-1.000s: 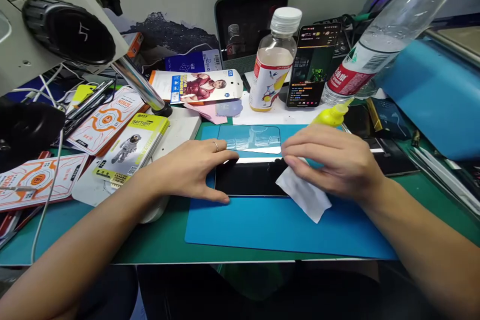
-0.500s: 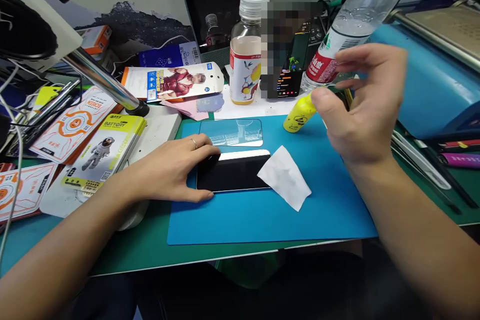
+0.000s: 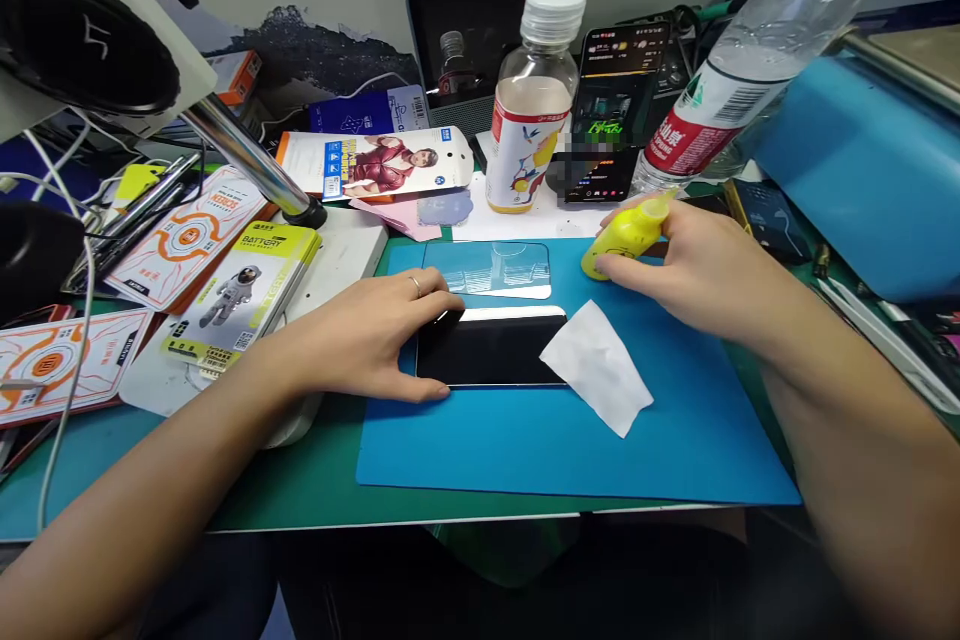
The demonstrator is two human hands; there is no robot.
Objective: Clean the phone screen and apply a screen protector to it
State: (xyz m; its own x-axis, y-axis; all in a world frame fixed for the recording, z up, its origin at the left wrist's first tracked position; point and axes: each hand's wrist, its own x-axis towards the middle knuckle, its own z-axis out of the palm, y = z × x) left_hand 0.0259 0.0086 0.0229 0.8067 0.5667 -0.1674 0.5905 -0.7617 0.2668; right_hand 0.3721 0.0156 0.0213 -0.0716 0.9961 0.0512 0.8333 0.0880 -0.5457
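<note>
My left hand (image 3: 382, 335) is closed over the left end of a black-screened phone (image 3: 491, 350), its thumb at the near edge and fingers at the far edge. My right hand (image 3: 697, 265) has its thumb and fingers round a small yellow squeeze bottle (image 3: 626, 230), which leans to the right. Whether the bottle's base touches the mat is unclear. A white wipe (image 3: 598, 370) overlaps the phone's right end. Just behind the phone lies a clear glass screen protector (image 3: 491, 270). All of this is on a blue mat (image 3: 480, 445).
Behind the mat stand a juice bottle (image 3: 529, 120), a lit phone (image 3: 619, 110) propped up and a large tilted water bottle (image 3: 720, 110). To the left are a metal lamp post (image 3: 251, 160) on a white base and battery boxes (image 3: 244, 290). Tweezers (image 3: 885, 340) lie at right.
My right hand has come down and closed round the yellow bottle, which it was only beside before. My left hand stays on the phone. The whole view has shifted slightly.
</note>
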